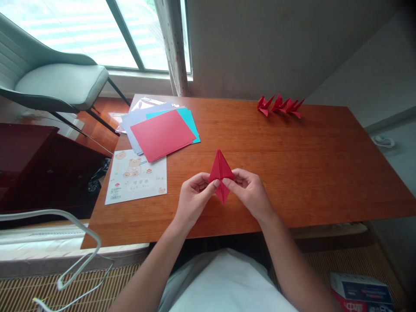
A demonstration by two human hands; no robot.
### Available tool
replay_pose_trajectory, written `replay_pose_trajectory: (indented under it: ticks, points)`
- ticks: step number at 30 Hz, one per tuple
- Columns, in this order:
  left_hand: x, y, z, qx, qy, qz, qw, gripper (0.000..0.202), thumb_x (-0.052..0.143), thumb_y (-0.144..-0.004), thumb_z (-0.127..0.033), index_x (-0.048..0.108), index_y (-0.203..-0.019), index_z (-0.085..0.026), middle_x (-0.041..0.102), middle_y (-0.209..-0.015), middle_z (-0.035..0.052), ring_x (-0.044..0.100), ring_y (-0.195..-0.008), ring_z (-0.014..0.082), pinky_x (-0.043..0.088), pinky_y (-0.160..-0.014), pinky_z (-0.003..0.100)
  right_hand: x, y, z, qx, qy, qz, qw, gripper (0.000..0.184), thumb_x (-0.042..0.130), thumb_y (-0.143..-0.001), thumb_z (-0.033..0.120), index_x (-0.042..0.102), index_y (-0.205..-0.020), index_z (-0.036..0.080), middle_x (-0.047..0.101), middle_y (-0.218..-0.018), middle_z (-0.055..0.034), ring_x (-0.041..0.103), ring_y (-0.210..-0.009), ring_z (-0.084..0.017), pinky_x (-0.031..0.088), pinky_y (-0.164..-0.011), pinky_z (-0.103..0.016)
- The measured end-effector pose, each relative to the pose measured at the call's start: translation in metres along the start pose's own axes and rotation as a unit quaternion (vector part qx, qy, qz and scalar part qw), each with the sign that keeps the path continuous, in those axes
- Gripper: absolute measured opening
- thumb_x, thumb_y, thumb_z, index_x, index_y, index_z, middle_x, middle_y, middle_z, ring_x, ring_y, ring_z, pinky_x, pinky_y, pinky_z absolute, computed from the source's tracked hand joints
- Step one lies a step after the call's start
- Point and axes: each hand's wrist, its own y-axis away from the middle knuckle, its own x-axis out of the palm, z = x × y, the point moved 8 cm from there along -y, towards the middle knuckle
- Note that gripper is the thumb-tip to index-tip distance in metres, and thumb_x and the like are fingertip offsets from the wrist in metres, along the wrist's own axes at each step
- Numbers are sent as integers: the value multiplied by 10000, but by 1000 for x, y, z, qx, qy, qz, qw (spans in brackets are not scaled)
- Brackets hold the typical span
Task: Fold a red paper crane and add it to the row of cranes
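Note:
A red folded paper diamond [221, 167] is held between my two hands, just above the front part of the wooden table. Its long points face away from me and toward me, and a slit runs down the middle of the far half. My left hand [196, 195] pinches its left corner, thumb on top and fingers behind. On the opposite corner, my right hand [250, 190] grips the same way, with its thumb near the centre line. The fingers beneath the paper are partly hidden.
Several red paper cranes [280, 106] stand at the table's [312, 173] far right. Red sheets [164, 134] lie over blue and lilac ones at the left, beside a bear-printed sheet [139, 177]. A chair [61, 84] stands by the window; a white hanger [78, 225] is at lower left.

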Motion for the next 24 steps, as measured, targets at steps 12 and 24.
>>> replay_pose_trajectory:
  ticks: [12, 24]
  points:
    - [-2, -1, 6, -28, 24, -3, 999, 271, 804, -791, -416, 763, -827, -150, 760, -788, 48, 671, -678, 152, 540, -627, 241, -6, 2, 1, 1, 25, -15, 1000, 159, 756, -849, 380, 796, -882, 231, 774, -827, -19, 693, -741, -190, 533, -691, -297]
    - [-6, -4, 3, -10, 22, -30, 999, 290, 805, -797, -386, 757, -969, -158, 775, -877, 62, 706, -744, 165, 577, -650, 242, -7, 1, -4, 1, 10, -47, 999, 206, 748, -851, 398, 790, -933, 214, 781, -858, -39, 719, -770, -202, 569, -715, -304]
